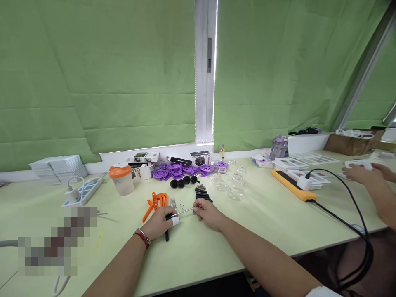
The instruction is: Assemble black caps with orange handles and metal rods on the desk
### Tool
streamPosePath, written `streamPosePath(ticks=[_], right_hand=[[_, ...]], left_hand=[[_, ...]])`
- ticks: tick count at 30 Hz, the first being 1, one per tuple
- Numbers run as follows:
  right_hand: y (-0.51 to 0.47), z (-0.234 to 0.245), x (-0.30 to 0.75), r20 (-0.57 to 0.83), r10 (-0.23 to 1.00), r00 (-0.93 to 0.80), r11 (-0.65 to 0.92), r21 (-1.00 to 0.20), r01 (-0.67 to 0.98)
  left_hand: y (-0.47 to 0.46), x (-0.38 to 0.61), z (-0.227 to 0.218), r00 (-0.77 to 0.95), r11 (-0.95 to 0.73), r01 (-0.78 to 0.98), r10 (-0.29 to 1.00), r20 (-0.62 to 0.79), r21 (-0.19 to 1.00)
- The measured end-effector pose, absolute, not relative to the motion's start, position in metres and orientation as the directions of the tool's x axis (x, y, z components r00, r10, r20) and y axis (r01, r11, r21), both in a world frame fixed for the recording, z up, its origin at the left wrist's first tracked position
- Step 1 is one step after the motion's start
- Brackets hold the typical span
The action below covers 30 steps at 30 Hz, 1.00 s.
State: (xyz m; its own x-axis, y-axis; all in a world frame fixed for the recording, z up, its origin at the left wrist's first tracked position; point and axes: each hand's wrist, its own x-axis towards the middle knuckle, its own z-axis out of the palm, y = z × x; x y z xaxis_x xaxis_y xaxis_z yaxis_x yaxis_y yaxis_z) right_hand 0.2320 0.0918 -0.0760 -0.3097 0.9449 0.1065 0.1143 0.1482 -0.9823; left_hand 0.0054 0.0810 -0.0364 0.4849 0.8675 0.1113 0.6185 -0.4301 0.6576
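Note:
My left hand [160, 222], with a white wrap on one finger and a red bracelet at the wrist, closes around the black end of a thin metal rod [183, 213]. My right hand [206, 212] pinches the rod's other end; its very tip is hidden. Below my left hand a black handle [167, 236] points toward me. Orange crank-shaped parts [161, 199] and several metal pins [173, 203] lie just beyond my left hand. Tiny pale pieces [182, 205] are scattered near the rod. Black tapered handles [201, 194] and small screws [201, 187] lie behind my right hand.
Purple wheel-like parts [175, 169], black round knobs [181, 183] and clear jars [236, 192] stand farther back. An orange-lidded cup [121, 180] is left, an orange power strip [291, 185] right. A co-worker's hands [360, 172] handle a white item at far right.

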Motion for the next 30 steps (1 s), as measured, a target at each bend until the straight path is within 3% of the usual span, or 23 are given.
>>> streamPosePath(ticks=[22,30], right_hand=[[0.0906,-0.0738,0.2319,0.093,0.954,-0.283,0.164,-0.957,0.238],[0.0903,-0.0749,0.2324,0.134,0.936,-0.325,0.172,-0.981,0.092]], left_hand=[[0.0834,0.0047,-0.0379,0.479,-0.419,0.622,0.872,0.102,0.662],[0.0831,0.0045,-0.0386,0.480,-0.422,0.623,0.871,0.105,0.658]])
